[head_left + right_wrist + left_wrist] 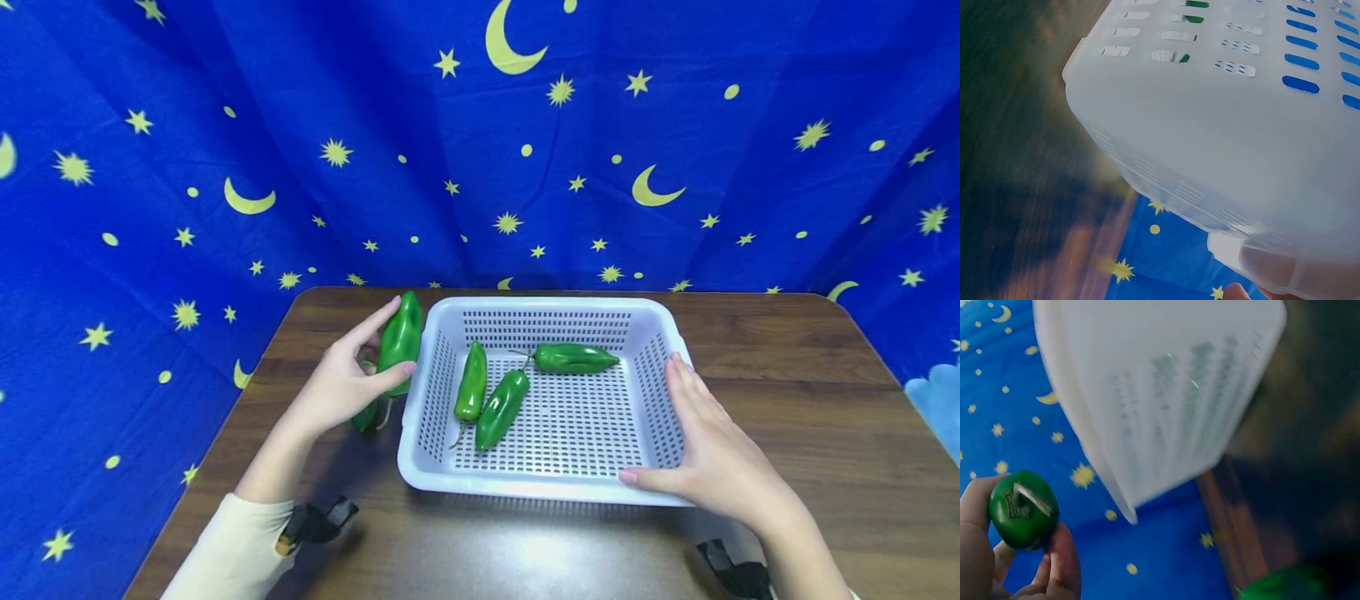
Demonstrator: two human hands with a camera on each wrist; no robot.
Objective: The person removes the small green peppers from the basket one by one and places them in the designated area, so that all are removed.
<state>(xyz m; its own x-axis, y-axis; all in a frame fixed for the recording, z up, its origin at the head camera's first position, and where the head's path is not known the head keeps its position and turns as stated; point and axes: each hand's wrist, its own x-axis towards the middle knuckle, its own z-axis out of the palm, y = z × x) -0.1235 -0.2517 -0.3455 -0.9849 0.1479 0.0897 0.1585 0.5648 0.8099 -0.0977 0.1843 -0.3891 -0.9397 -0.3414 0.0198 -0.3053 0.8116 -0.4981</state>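
My left hand (pixel 347 379) grips a plump green pepper (pixel 401 337) between thumb and fingers, just left of the basket's rim. In the left wrist view its stem end (pixel 1025 509) faces the camera. Another green pepper (pixel 365 415) lies on the table below that hand, partly hidden by it. A white perforated plastic basket (pixel 525 487) holds a slim pepper (pixel 472 383) and a wider pepper (pixel 502 410) at the left, plus a pepper (pixel 576 358) lying crosswise at the back. My right hand (pixel 712 450) holds the basket's front right corner, thumb on the front rim, fingers along the right rim.
The brown wooden table (pixel 817 400) extends beyond the basket on both sides. A blue cloth (pixel 480 150) with yellow moons and stars hangs behind and beside it. Dark straps (pixel 318 521) cross both wrists.
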